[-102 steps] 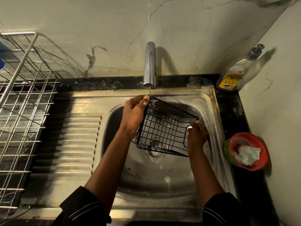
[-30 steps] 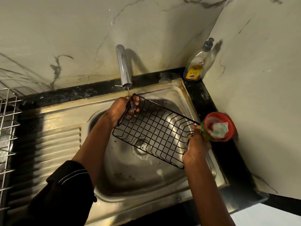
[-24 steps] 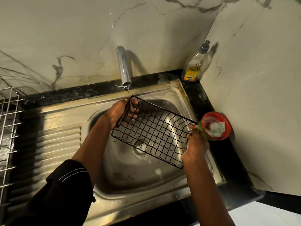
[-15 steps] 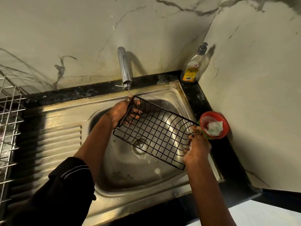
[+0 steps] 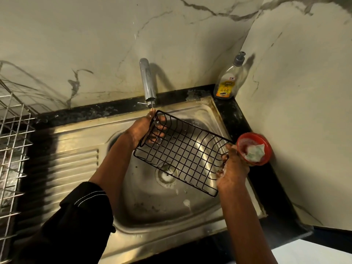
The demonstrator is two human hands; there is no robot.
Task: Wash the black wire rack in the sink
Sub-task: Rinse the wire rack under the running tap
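A steel sink [image 5: 190,216] was set in a black desk [image 5: 232,115], with a chrome tap [image 5: 146,80] fixed at its back edge against a marbled wall. To the right of the tap, in the corner of the desk, a clear soap bottle [image 5: 227,82] with a yellow label was stood upright. Further right of the tap and nearer the person, a red bowl [image 5: 242,137] was seen on the desk with a foamy cloth [image 5: 255,152] lying in it. Its near edge was partly covered by the right hand. Well to the left of the tap a steel wire drainer [image 5: 13,149] was placed, and between it and the basin the ribbed drainboard [image 5: 72,168] was laid. The drain [image 5: 166,174] was seen through the rack's wires, in front of the tap.

The black wire rack [image 5: 182,155] was held over the basin, just below the tap's spout and clear of the sink floor. The left hand [image 5: 141,128] was closed on the short end nearest the tap, its fingers curled inside the rim and seen through the mesh. A thin trickle of water [image 5: 152,107] was seen falling from the spout to that end. The right hand [image 5: 232,168], flecked with foam, was clenched round the opposite short end, far from the tap. A dark sleeve [image 5: 76,225] was worn on the left arm.

The rack's long axis was laid diagonally — from the tap away to the right and toward the person. Its open side was turned up to the camera; how far it was tilted could not be told.
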